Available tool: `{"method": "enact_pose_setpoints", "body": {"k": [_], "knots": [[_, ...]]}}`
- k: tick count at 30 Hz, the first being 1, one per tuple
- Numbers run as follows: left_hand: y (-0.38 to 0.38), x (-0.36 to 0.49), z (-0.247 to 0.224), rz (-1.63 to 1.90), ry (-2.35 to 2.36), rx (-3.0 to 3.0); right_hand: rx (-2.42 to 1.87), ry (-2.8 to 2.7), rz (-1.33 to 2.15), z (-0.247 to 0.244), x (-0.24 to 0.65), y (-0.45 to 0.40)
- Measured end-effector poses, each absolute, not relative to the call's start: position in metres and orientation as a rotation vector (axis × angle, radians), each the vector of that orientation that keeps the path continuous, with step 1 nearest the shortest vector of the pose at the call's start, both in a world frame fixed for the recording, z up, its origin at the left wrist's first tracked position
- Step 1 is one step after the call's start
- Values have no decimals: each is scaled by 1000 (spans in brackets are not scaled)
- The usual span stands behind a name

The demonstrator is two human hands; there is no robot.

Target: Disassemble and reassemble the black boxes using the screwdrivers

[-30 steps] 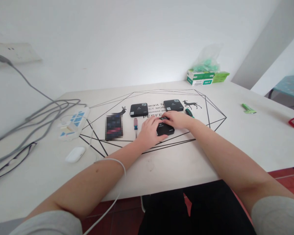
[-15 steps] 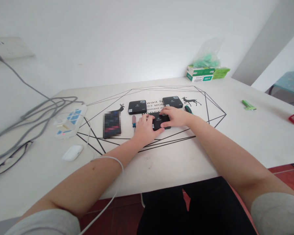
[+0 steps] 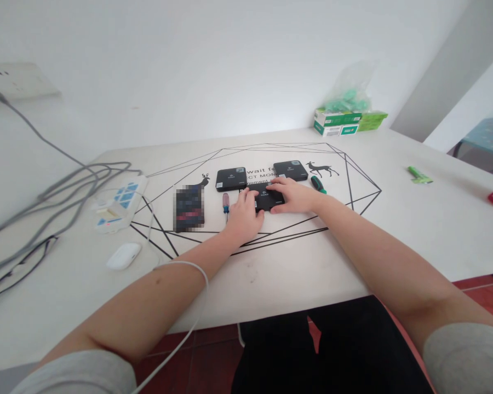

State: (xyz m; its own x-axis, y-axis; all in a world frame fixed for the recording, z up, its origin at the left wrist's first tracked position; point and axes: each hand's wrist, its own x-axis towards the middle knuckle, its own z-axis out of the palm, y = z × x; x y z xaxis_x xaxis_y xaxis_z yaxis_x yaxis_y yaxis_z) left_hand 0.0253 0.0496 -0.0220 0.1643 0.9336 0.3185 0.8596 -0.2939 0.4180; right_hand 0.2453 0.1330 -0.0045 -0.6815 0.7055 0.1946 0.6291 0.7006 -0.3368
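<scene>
A flat black box [image 3: 265, 198] lies on the printed table mat between my two hands. My left hand [image 3: 245, 214] grips its left side, and my right hand [image 3: 291, 195] grips its right side with fingers on the top. Behind it rest two similar boxes, one at the back left [image 3: 230, 179] and one at the back right [image 3: 291, 170]. A screwdriver with a reddish clear handle [image 3: 225, 202] lies just left of my left hand. Beyond my right wrist is a green and black screwdriver handle [image 3: 317, 184].
To the left are a blurred dark item [image 3: 189, 208], a white case [image 3: 124, 255], a power strip [image 3: 121, 202] and grey cables. Green boxes [image 3: 337, 118] under a plastic bag stand at the back right, with a green packet [image 3: 419, 175] nearer. A white cable crosses my left forearm.
The held black box has moved slightly away from me and to the left with both hands. My left thumb has drawn back from the front of the box towards its left side.
</scene>
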Motion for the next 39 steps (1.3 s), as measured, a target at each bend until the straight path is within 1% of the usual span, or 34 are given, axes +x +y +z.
{"method": "enact_pose_setpoints", "body": {"k": [5,11,15,21,27,33,39], "knots": [[48,26,-20,800,1787,2273,-1045,-2564,330,-5,244,133],[44,30,-11,772,1966,2193,-1085,-2495,362,-3,242,130],[42,31,-8,707,1905,2261,-1085,-2491,338,-2,241,129],[44,28,-14,744,1804,2379,-1125,-2456,315,-2,239,129],[44,29,-14,623,1808,2407,-1305,-2320,232,-5,236,131],[44,30,-15,555,1789,2411,-1139,-2435,246,-10,234,136],[47,31,-17,516,1796,2411,-1136,-2405,299,-13,230,133]]}}
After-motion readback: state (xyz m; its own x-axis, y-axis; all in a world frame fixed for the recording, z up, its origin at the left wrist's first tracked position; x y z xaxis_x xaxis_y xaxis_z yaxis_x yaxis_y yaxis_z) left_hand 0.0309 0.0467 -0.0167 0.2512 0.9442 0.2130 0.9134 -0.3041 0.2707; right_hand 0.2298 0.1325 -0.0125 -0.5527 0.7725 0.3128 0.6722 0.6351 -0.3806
